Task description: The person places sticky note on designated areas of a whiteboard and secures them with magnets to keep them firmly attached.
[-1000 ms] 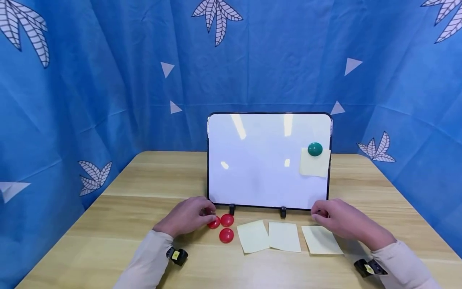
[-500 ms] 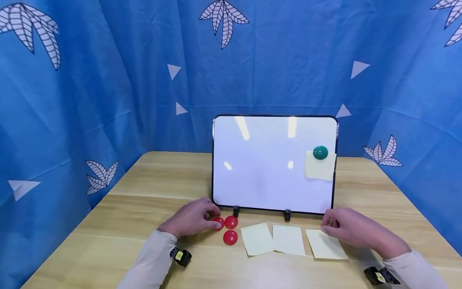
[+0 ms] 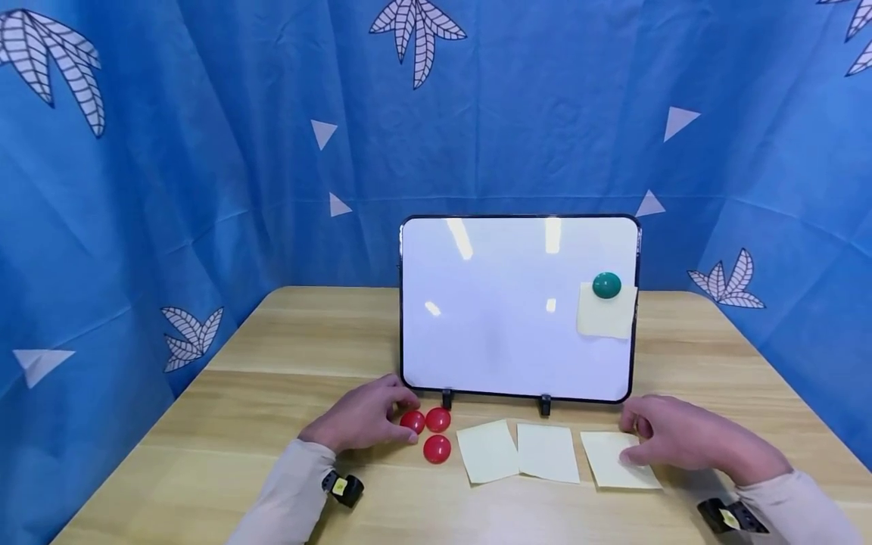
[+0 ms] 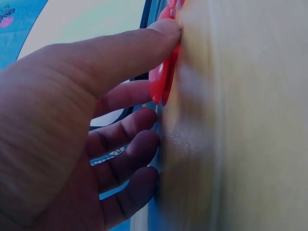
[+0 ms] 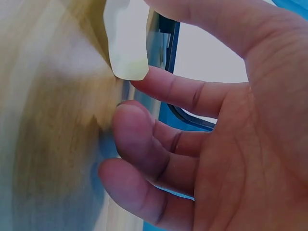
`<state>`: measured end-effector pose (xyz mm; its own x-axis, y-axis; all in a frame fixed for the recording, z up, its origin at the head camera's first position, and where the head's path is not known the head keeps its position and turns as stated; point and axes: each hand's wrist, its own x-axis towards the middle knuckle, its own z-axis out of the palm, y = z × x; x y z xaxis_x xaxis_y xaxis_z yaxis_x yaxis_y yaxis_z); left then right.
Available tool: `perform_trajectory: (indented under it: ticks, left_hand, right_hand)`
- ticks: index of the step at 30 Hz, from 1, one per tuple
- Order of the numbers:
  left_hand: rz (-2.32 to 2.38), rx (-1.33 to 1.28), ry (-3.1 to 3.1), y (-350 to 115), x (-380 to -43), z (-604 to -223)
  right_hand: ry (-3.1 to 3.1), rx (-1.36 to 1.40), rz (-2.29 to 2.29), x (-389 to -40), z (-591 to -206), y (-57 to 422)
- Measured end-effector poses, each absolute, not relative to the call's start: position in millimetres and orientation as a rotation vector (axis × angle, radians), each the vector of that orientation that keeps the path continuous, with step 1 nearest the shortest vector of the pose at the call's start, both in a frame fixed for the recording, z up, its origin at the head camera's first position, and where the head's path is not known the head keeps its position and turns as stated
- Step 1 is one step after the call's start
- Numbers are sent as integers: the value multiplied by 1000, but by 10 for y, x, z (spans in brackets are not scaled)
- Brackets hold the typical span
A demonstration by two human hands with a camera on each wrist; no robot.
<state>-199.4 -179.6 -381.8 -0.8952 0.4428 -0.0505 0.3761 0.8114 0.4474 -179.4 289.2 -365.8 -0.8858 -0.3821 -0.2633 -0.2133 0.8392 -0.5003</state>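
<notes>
In the head view, my left hand (image 3: pixel 368 415) is beside a glossy red round magnet (image 3: pixel 412 421) on the table. Its thumb and index finger stand apart on either side of that magnet; the left wrist view has the thumb (image 4: pixel 166 30) overlapping the red edge. Two more red magnets lie just to the right. My right hand (image 3: pixel 688 435) is over a pale yellow sticky note (image 3: pixel 609 458), thumb on its right part and index finger near its far edge. In the right wrist view the note (image 5: pixel 127 43) shows a curved edge near the index fingertip.
A black-framed whiteboard (image 3: pixel 504 318) stands behind on small black feet (image 3: pixel 545 406). A green magnet (image 3: pixel 606 285) holds a sticky note (image 3: pixel 602 318) at its right side. Two other sticky notes (image 3: pixel 487 452) lie in the middle. Blue curtain (image 3: pixel 559 136) surrounds the wooden table (image 3: pixel 313 325).
My left thumb and index finger have spread wider around the leftmost red magnet. The right thumb has moved nearer and apart from the index finger, over the note. The head view has shifted slightly.
</notes>
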Motion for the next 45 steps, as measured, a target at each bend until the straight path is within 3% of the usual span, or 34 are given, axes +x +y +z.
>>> perform_trajectory:
  ticks: [25, 45]
  left_hand:
    - [762, 585, 2815, -1858, -2025, -3793]
    - [779, 609, 2793, -1815, -2004, -3843]
  right_hand:
    - [2642, -696, -741, -1862, -3606, 2890]
    - [2681, -627, -861, -1823, -3739, 2952]
